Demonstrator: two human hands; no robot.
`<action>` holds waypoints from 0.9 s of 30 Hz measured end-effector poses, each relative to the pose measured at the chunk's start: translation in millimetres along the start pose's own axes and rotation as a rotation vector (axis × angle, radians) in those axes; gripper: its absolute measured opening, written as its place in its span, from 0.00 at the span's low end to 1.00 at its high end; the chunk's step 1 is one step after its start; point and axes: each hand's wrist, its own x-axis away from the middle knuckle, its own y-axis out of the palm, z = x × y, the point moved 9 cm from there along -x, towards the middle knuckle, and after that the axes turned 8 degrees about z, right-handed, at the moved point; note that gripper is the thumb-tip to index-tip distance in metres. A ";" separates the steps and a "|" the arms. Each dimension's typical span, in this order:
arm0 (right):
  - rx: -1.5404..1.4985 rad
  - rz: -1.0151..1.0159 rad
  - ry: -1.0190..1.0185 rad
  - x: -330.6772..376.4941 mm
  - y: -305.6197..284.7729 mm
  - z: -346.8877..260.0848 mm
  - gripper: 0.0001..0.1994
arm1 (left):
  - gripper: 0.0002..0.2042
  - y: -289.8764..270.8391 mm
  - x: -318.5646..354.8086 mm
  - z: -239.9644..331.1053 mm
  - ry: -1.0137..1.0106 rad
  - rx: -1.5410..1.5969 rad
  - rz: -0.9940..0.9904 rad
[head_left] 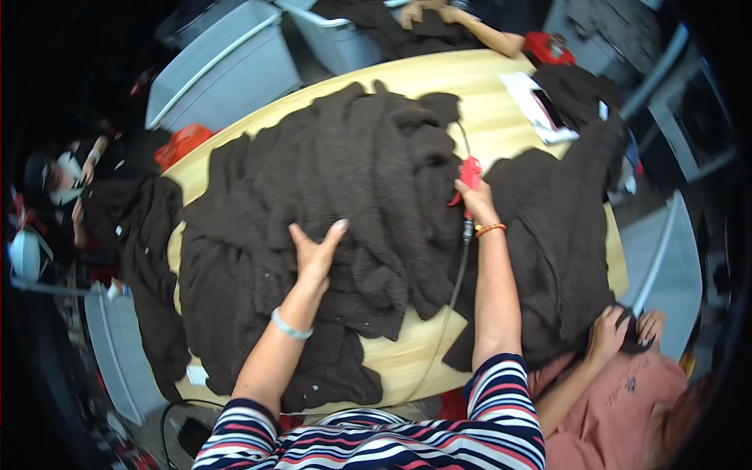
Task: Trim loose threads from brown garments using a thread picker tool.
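Observation:
A dark brown fuzzy garment [345, 172] lies in folds across the middle of the table. My left hand [316, 254] rests on or just over its near part, thumb and fingers spread; the fingertips partly disappear against the folds. To the right, my right hand [479, 200] is wrapped round a red air blow gun [470, 172], which points away from me at the garment's right edge. A thin hose [450, 313] runs from the gun's coupling back toward me over the table.
The pale wooden table [486, 94] has more dark garments at its right [548, 235] and left [149, 258]. A phone [547, 108] lies on white paper at the far right. Grey bins [227, 70] stand around. A person in pink [603, 407] handles cloth at my right; others work opposite and left.

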 end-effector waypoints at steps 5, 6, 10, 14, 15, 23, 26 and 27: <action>-0.090 -0.190 0.144 -8.4 60.6 51.0 0.18 | 0.65 29.8 -37.5 -22.7 -0.112 -0.072 -0.016; -0.215 -0.344 0.221 3.2 79.9 51.1 0.18 | 0.66 29.2 -40.2 -21.8 -0.134 -0.040 -0.058; -0.686 -0.552 0.719 82.7 150.8 59.4 0.26 | 0.63 30.0 -50.4 -20.7 -0.085 0.167 -0.218; -0.726 -0.651 0.494 115.2 160.3 45.2 0.27 | 0.57 35.7 -47.9 -29.9 0.021 0.192 -0.432; -0.747 -0.637 0.526 130.6 161.9 31.7 0.27 | 0.55 27.2 -46.9 -37.8 -0.021 0.123 -0.394; -1.767 -1.088 0.889 175.1 153.7 -93.3 0.27 | 0.32 -28.9 -2.5 91.3 0.166 0.611 -0.705; -1.168 -1.096 0.264 216.0 165.7 -195.7 0.24 | 0.25 -118.6 -5.5 133.8 0.226 0.191 -0.580; -1.232 -1.111 0.287 212.2 167.9 -195.0 0.24 | 0.22 -141.5 -6.6 132.6 0.099 0.060 -0.575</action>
